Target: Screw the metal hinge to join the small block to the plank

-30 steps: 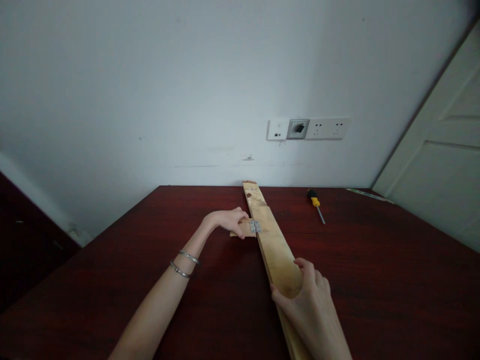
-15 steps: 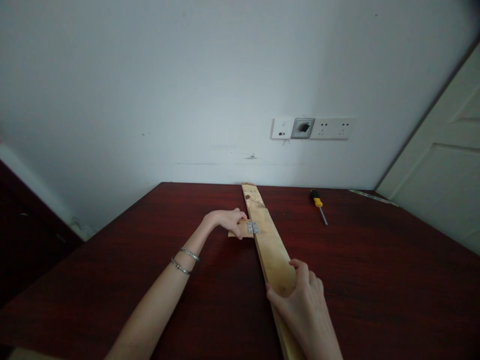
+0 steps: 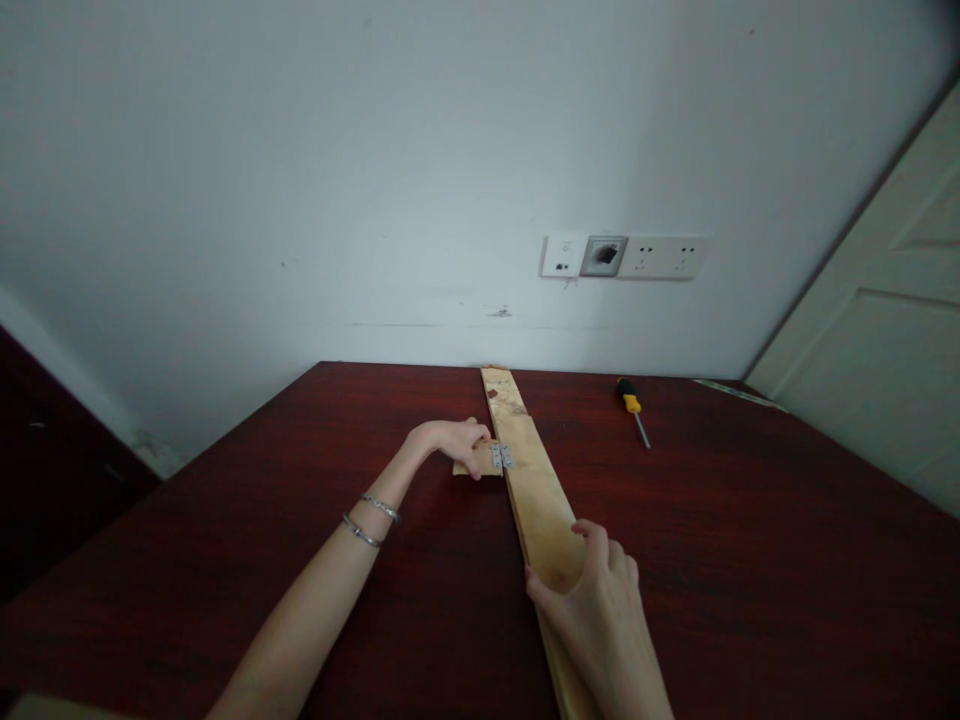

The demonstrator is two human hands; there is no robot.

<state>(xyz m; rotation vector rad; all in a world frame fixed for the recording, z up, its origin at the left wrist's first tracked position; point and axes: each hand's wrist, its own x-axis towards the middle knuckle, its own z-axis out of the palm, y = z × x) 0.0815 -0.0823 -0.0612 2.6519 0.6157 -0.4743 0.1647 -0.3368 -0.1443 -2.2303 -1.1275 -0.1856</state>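
Note:
A long pale wooden board (image 3: 536, 475) lies on the dark red table, running from near the wall toward me. A metal hinge (image 3: 501, 456) joins its left edge to a short wooden piece (image 3: 486, 462). My left hand (image 3: 459, 442) is closed on that short piece, thumb on the near side and fingers over the far side. Closer to me, my right hand (image 3: 600, 605) grips the long board across its width, thumb at the left edge and fingers at the right. The board's near end runs out of view.
A yellow and black screwdriver (image 3: 633, 407) lies on the table (image 3: 735, 530) to the right of the board. Behind the table is a white wall with sockets (image 3: 664, 257). A thin strip (image 3: 739, 394) lies at the back right, beside a white panelled door (image 3: 892, 330).
The whole view has shifted very slightly, moving everything a little to the left. Both hands keep their holds on the wood.

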